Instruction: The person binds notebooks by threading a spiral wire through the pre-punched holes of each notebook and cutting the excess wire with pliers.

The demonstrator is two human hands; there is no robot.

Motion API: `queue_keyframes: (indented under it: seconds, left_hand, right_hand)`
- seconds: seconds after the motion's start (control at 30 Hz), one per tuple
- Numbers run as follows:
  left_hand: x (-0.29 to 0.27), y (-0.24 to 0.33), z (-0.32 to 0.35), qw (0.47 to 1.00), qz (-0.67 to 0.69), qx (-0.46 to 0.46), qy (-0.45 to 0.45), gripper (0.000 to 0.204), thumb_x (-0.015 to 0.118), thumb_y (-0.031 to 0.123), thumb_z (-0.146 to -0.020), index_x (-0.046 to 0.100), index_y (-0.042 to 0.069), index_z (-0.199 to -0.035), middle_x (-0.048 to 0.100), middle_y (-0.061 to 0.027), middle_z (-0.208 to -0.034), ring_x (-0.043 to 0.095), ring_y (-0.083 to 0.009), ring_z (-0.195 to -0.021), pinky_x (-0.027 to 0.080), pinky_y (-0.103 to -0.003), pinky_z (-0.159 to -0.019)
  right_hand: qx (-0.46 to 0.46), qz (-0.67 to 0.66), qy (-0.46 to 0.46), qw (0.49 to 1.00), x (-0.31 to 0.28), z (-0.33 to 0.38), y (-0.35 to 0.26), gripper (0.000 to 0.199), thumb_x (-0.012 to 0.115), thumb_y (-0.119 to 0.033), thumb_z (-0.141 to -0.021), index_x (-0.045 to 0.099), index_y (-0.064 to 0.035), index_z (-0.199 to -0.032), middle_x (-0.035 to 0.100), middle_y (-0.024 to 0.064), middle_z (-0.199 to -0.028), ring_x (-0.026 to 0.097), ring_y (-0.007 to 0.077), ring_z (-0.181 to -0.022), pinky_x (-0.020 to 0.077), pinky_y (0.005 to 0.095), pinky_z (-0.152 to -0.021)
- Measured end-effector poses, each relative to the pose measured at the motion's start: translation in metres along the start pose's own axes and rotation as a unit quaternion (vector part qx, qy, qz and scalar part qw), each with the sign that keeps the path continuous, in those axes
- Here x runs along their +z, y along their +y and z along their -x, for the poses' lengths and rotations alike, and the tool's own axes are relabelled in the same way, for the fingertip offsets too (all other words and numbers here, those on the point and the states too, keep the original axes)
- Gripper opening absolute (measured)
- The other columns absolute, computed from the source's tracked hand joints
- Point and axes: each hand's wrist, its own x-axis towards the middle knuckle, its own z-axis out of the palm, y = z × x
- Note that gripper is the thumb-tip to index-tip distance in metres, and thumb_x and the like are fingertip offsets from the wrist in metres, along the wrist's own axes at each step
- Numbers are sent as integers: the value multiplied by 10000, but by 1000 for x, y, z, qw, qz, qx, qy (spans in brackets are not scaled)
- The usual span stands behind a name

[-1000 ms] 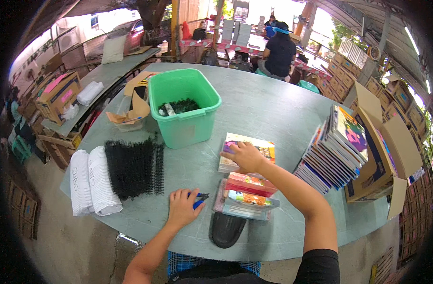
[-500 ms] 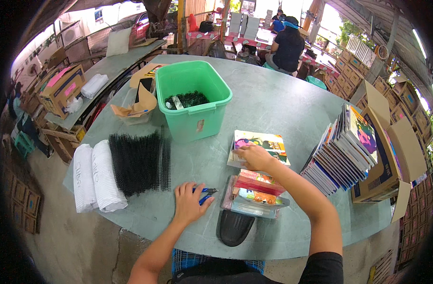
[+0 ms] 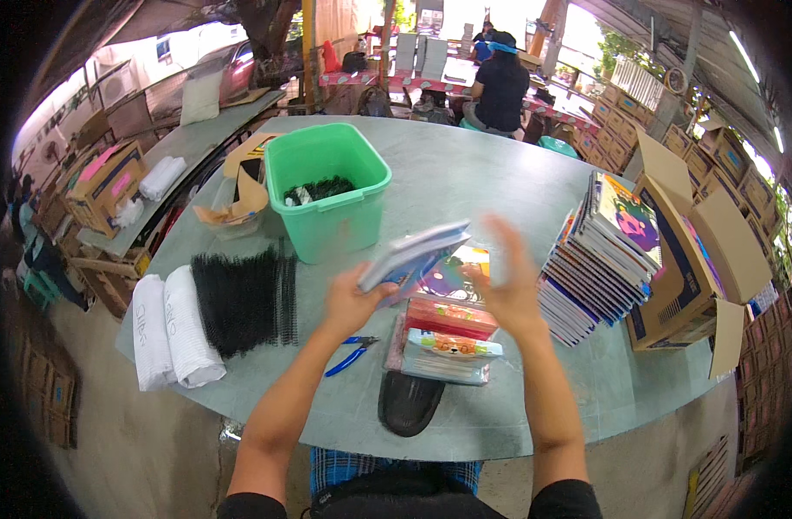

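My left hand point(image 3: 351, 298) is closed on the near left end of a thin booklet point(image 3: 417, 256), held tilted above the table and blurred by motion. To its right, my right hand point(image 3: 515, 290) is raised with thumb and fingers spread, smeared and apart from the booklet. Below them lies a colourful pile of book covers point(image 3: 472, 259). Closer to me, small packs of books point(image 3: 452, 342) stand in a holder, with a black rounded piece point(image 3: 410, 404) in front. Blue-handled cutting pliers point(image 3: 352, 355) lie free on the table.
Black spiral coils point(image 3: 244, 303) lie beside white wrapped rolls point(image 3: 192, 329) at left. A green bin point(image 3: 331, 221) holds more coils. Spiral-bound books point(image 3: 590, 259) lean in a stack near an open cardboard box point(image 3: 673, 268) at right. Another person point(image 3: 501, 86) sits at the far table.
My left hand has let go of the pliers and now holds the booklet, raised. My right hand has lifted off the pile of book covers. The view has shifted slightly.
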Motion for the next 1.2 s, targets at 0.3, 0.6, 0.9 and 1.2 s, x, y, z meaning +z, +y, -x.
queue_keyframes:
  seconds: [0.3,0.6,0.9,1.2]
  left_hand:
    - [23,43,-13,946,281,46,-152,357,805,133,-684,658,-3,-979,679,-68,-930,612,-117,-853,501,-290,-796]
    - [50,-40,2,955,245,-42,-160,592,802,117,-680,533,21,-1199,618,-78,-1109,552,-141,-1036,430,-324,-923]
    - [55,-17,22,945,310,16,-100,741,669,409,-817,338,66,-1385,396,-124,-1344,348,-186,-1257,288,-343,-1039]
    - [46,-7,10,968,250,-2,-20,505,431,410,-954,489,6,-1252,547,-124,-1188,467,-181,-1153,323,-297,-1001]
  right_hand:
    - [269,-197,-13,943,-78,72,62,200,652,-18,-807,597,12,-996,650,44,-908,571,86,-803,452,233,-717]
    - [333,-207,-69,917,-54,133,88,179,646,-19,-801,613,-7,-977,628,31,-857,573,101,-799,461,243,-705]
    - [314,-215,172,909,-5,101,54,177,673,-144,-784,633,-5,-886,575,11,-800,517,98,-771,409,242,-722]
    - [348,-206,199,893,5,87,41,170,606,-145,-864,565,-29,-746,541,-19,-708,456,43,-661,361,203,-597]
